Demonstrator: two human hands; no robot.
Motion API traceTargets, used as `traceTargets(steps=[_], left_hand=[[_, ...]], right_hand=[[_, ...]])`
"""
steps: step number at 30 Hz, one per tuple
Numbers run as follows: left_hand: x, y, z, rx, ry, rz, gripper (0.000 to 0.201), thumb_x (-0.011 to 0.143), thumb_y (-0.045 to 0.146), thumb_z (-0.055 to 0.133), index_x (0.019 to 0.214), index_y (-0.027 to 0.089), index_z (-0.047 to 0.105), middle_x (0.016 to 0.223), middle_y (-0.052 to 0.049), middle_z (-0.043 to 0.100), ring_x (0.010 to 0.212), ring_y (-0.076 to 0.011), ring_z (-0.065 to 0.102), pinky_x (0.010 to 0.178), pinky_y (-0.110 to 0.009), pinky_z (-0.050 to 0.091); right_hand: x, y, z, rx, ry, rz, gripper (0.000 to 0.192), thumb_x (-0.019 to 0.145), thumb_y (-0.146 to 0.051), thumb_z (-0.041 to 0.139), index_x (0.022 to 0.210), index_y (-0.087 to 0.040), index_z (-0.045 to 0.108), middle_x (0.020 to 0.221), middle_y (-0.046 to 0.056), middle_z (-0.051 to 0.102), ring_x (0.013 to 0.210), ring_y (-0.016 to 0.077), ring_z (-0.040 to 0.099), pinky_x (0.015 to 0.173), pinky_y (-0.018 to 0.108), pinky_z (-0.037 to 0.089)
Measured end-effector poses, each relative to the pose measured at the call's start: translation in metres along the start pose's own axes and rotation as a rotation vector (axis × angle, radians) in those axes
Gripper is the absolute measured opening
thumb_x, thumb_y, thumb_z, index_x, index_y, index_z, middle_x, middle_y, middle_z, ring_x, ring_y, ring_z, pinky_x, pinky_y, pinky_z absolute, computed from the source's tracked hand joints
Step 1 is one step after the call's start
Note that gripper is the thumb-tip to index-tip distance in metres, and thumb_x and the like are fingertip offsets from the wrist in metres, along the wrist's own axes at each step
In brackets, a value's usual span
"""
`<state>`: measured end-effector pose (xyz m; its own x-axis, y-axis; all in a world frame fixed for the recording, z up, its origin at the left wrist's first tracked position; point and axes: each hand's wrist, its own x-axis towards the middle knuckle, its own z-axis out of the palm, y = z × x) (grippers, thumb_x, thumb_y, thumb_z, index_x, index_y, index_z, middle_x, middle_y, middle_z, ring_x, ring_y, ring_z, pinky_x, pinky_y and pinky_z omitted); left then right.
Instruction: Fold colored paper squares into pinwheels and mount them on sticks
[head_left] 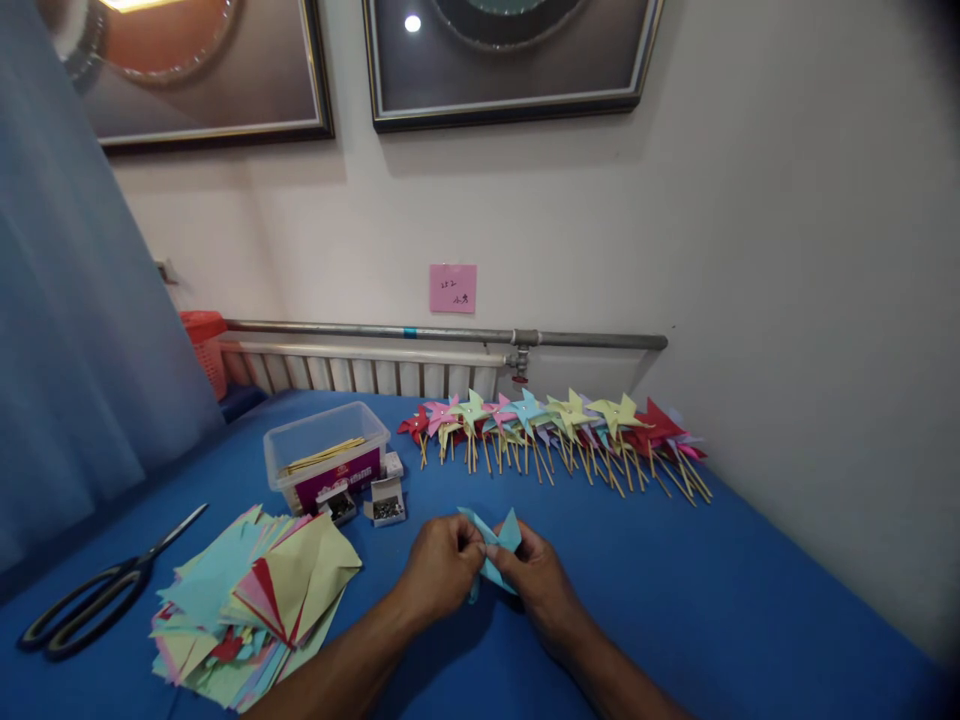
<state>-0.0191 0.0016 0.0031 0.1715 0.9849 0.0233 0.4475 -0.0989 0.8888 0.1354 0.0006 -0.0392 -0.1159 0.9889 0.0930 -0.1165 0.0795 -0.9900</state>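
A light blue paper pinwheel [495, 572] is held between both hands over the blue table, its points folded in toward the middle. My left hand [442, 565] pinches it from the left near its centre, fingers closed. From the right, my right hand [541, 580] grips the same paper, with the thumb pressed at the middle. Whether a pin is between the fingertips is hidden. Just beyond my left hand stands a small open box of metal pins [387, 508], with another small box [339, 506] beside it.
Finished paper pinwheels on sticks [570, 425] lie in a row at the back right. A clear plastic tub [328, 440] holds thin wooden sticks [322, 457]. Coloured paper sheets [255, 600] are piled at the left, beside black-handled scissors [112, 590]. A pipe [442, 333] runs along the wall.
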Motion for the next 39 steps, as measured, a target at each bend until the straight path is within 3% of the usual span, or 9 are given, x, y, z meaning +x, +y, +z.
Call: traceTargets(steps=[39], left_hand=[[0.0036,-0.0067,0.0015,0.005,0.002,0.008,0.01,0.073,0.024,0.055,0.064,0.018,0.056,0.057,0.003,0.056,0.053,-0.0106,0.047,0.054,-0.022,0.032]], right_hand=[[-0.002,-0.0037,0.0029,-0.03,0.024,0.017,0.04,0.067,-0.051,0.079,0.076,-0.018,0.059,0.063,-0.005,0.051,0.056,0.011,0.042,0.055,0.024,0.034]])
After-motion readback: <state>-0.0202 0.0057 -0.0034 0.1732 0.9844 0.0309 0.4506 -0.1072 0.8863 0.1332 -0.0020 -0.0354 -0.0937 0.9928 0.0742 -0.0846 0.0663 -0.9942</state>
